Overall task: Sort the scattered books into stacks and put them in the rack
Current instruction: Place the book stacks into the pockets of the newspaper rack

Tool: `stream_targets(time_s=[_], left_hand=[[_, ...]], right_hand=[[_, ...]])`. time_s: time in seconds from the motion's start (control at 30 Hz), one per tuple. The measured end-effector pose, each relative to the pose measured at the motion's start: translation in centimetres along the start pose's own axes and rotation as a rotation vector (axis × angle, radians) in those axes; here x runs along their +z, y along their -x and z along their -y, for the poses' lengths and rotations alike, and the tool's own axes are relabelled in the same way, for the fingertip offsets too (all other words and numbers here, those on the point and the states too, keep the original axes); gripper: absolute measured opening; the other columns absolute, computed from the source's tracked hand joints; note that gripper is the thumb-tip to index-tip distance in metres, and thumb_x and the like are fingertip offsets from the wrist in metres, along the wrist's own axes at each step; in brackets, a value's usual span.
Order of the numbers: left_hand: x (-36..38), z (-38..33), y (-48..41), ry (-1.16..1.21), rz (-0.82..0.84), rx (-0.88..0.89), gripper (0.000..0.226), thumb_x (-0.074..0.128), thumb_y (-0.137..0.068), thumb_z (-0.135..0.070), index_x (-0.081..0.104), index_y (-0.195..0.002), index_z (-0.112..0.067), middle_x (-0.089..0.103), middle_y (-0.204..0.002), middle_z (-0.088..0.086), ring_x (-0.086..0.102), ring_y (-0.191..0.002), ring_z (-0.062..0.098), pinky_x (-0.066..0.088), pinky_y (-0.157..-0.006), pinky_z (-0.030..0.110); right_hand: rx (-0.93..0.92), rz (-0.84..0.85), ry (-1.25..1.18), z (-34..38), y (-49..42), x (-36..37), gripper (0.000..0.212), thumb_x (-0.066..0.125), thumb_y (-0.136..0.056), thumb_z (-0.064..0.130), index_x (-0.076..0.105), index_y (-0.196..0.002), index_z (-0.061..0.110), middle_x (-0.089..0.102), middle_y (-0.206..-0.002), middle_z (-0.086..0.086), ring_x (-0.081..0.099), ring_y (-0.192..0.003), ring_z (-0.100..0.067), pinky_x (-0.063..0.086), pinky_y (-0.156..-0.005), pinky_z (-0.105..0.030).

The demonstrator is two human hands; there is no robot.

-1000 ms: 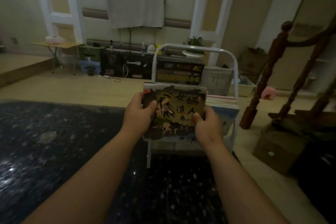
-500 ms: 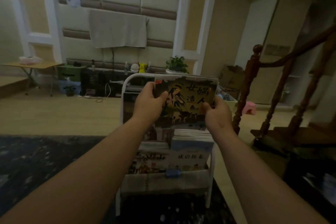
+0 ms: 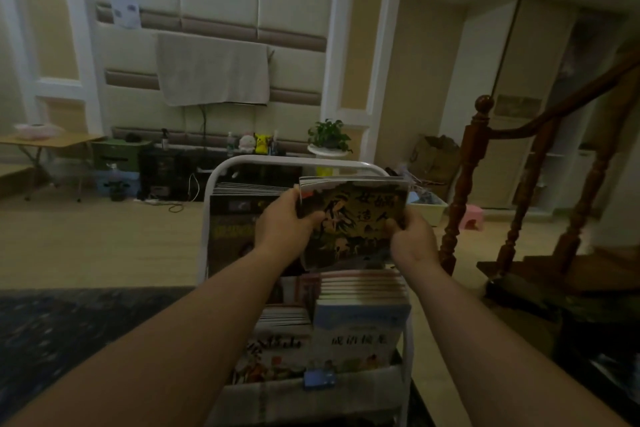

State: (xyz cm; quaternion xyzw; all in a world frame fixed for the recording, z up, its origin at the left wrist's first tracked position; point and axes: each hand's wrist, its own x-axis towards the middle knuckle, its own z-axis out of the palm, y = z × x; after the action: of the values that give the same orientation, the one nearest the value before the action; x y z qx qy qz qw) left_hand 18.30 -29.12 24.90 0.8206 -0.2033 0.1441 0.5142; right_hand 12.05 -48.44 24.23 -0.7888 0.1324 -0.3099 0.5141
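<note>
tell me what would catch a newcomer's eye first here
First, the stack of books with a dark illustrated cover, mid-view, gripped at its sides by the left hand and right hand. Behind and below it stands the white rack, with dark books at its upper left and a pale blue stack lower down. A dark wooden banister rises at the right.

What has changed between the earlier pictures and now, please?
The stack of books rose and went forward, from in front of the rack to the level of its upper tier, right of the dark books. The left hand and the right hand still grip its sides; nothing was let go.
</note>
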Motion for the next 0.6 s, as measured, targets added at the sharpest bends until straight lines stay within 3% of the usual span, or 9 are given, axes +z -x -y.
stream_targets(time_s=[0.1, 0.2, 0.4, 0.53, 0.6], left_hand=[[0.3, 0.3, 0.0, -0.102, 0.013, 0.031, 0.02, 0.068, -0.088, -0.039, 0.053, -0.101, -0.038, 0.058, -0.093, -0.016, 0.056, -0.092, 0.009, 0.047, -0.077, 0.031], [1.4, 0.9, 0.7, -0.183, 0.03, 0.023, 0.018, 0.069, -0.087, -0.041, 0.055, -0.097, -0.034, 0.061, -0.09, -0.015, 0.058, -0.087, 0.01, 0.046, -0.072, 0.03], [2.6, 2.1, 1.5, -0.203, 0.047, 0.026, 0.025, 0.074, -0.083, -0.037, 0.051, -0.094, -0.034, 0.055, -0.089, -0.016, 0.058, -0.089, 0.01, 0.043, -0.07, 0.027], [2.6, 1.6, 1.4, -0.475, -0.09, 0.18, 0.066, 0.072, -0.079, -0.051, 0.042, -0.132, -0.027, 0.045, -0.117, -0.003, 0.047, -0.105, 0.016, 0.042, -0.082, 0.029], [2.6, 1.3, 1.1, -0.581, -0.166, 0.371, 0.069, 0.061, -0.086, -0.054, 0.038, -0.143, -0.024, 0.045, -0.129, 0.001, 0.042, -0.116, 0.02, 0.04, -0.096, 0.034]], right_hand=[[0.023, 0.018, -0.045, -0.9, -0.3, 0.3, 0.032, 0.053, -0.095, 0.004, 0.054, -0.119, 0.025, 0.062, -0.117, 0.001, 0.056, -0.115, -0.025, 0.049, -0.096, -0.05], [-0.011, 0.0, -0.177, -0.9, -0.9, 0.3, 0.063, 0.062, -0.088, 0.001, 0.043, -0.132, 0.04, 0.055, -0.13, 0.0, 0.054, -0.118, -0.022, 0.051, -0.096, -0.048], [-0.099, 0.017, 0.097, -1.6, -1.1, 0.4, 0.034, 0.061, -0.09, 0.002, 0.063, -0.105, 0.033, 0.055, -0.125, -0.003, 0.051, -0.116, -0.022, 0.047, -0.098, -0.038], [-0.116, 0.013, 0.149, -2.0, -0.9, 0.4, 0.032, 0.058, -0.093, 0.003, 0.065, -0.112, 0.027, 0.053, -0.125, -0.002, 0.048, -0.119, -0.02, 0.043, -0.096, -0.032], [-0.142, 0.027, 0.17, -2.0, -0.6, 0.6, 0.033, 0.056, -0.093, 0.002, 0.065, -0.113, 0.026, 0.052, -0.122, 0.0, 0.047, -0.119, -0.019, 0.043, -0.1, -0.034]])
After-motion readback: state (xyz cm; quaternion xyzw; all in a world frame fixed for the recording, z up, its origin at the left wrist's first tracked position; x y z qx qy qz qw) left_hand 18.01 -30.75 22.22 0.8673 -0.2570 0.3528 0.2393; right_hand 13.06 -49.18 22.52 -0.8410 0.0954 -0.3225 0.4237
